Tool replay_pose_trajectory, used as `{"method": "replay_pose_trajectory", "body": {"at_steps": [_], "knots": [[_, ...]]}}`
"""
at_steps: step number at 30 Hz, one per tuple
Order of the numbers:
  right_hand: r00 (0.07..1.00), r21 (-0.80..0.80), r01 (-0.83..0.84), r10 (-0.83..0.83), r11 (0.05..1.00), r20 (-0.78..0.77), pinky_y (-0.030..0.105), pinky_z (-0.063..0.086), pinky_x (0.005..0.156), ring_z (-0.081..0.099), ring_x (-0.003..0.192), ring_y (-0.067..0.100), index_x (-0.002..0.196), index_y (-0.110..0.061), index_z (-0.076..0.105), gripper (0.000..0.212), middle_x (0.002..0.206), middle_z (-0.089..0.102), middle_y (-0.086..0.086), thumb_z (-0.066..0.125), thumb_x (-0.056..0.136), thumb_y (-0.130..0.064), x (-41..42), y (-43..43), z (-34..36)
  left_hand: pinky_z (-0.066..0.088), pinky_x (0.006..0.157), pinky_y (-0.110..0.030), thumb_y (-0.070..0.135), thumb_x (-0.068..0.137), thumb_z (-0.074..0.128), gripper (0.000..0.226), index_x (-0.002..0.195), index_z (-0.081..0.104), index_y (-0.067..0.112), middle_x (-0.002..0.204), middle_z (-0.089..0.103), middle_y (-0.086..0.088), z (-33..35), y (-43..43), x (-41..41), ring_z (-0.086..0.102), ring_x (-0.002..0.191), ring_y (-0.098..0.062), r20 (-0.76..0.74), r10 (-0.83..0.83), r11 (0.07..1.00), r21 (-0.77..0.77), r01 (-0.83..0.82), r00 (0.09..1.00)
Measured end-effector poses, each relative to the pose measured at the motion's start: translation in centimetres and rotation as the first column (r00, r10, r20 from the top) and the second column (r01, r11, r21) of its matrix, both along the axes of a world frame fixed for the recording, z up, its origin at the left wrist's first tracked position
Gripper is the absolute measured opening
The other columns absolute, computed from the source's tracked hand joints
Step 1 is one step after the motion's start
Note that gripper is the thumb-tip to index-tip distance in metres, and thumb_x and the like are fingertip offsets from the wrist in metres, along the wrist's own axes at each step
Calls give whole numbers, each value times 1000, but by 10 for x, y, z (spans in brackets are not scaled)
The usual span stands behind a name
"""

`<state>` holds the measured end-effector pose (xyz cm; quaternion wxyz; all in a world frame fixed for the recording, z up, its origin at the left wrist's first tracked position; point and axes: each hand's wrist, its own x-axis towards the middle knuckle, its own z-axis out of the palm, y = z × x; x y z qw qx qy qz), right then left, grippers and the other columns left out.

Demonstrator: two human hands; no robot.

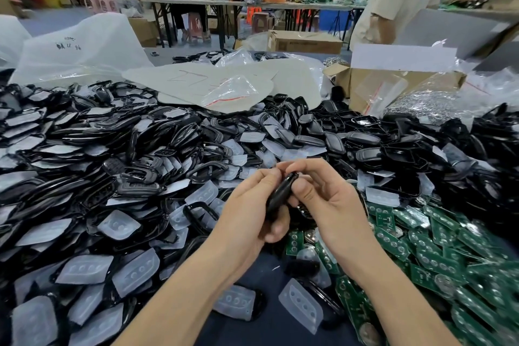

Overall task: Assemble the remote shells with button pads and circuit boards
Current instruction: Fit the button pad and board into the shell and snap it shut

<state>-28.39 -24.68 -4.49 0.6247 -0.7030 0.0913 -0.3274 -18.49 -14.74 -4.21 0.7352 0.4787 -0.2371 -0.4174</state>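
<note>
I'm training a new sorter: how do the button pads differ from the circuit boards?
The button pads are translucent white; the circuit boards are green with round silvery contacts. The button pads lie mostly left and centre, the circuit boards heaped at right. Both lie loose, while left hand and right hand grip a black shell.

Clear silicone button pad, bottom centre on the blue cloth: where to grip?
Likely pinch the translucent silicone button pad by the thin rim at its left edge, from above: it lies flat, bumps up, bare blue cloth there, black plastic shell against its right.
</note>
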Motion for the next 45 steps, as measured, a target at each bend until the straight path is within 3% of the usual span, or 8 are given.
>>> {"method": "replay_pose_trajectory", "body": {"at_steps": [5,10,19,26,30,34,39,45], "knots": [[988,32,152,-153,988,25,23,54,77,63,84,6,92,-42,67,6,96,73,-11,66,87,-40,-1,-4,0,58,59,-32,48,98,53,17,101,63,35,91,70,7,-5,3,-4,69,77,-11,556,171,982,-33,-184,813],[968,71,234,-239,970,77,21,56,77,68,80,6,88,-45,66,14,93,74,-10,72,84,-32,0,1,0,60,72,-36,33,99,59,7,103,65,33,94,74,9,-5,1,-5,72,74,-15,578,258,959,-55,-279,774],[912,-95,410,-405,907,66,36,59,78,75,84,10,95,-45,61,17,90,76,-16,71,95,-31,3,13,-12,48,61,-21,24,101,55,12,97,61,35,80,69,12,-7,2,-5,65,72,-14,758,353,895,-101,-435,549],[916,-95,401,-402,911,11,42,59,83,74,86,8,91,-49,63,30,89,75,-17,70,96,-20,2,5,-9,57,80,-28,41,97,56,25,99,65,18,93,75,-1,-8,-1,0,71,86,-15,489,215,974,-40,-224,846],[926,-93,377,-378,922,-2,37,57,82,74,90,8,95,-48,66,30,93,75,-18,68,97,-18,2,3,-9,55,70,-26,37,87,63,39,115,65,10,92,73,-4,-5,-2,6,67,79,-18,188,70,996,-71,-58,980],[929,-65,370,-369,927,17,43,61,78,73,87,12,98,-47,69,22,94,76,-15,68,98,-24,0,2,-6,52,67,-21,27,97,63,26,120,66,15,88,72,8,-5,-2,7,63,76,-12,273,-14,999,-46,27,962],[935,-56,350,-352,935,-35,51,58,88,74,89,15,99,-45,70,15,92,77,-8,71,95,-30,1,3,-6,52,67,-17,6,97,64,25,109,64,28,86,71,9,-4,-2,6,64,74,-5,463,158,986,-27,-164,872],[938,-23,341,-342,940,-49,47,58,89,74,89,12,91,-42,71,22,89,78,-6,75,91,-21,0,3,-6,57,76,-25,37,97,58,16,105,71,33,98,74,5,-5,0,2,67,87,-9,461,165,986,-93,-137,872]]}}
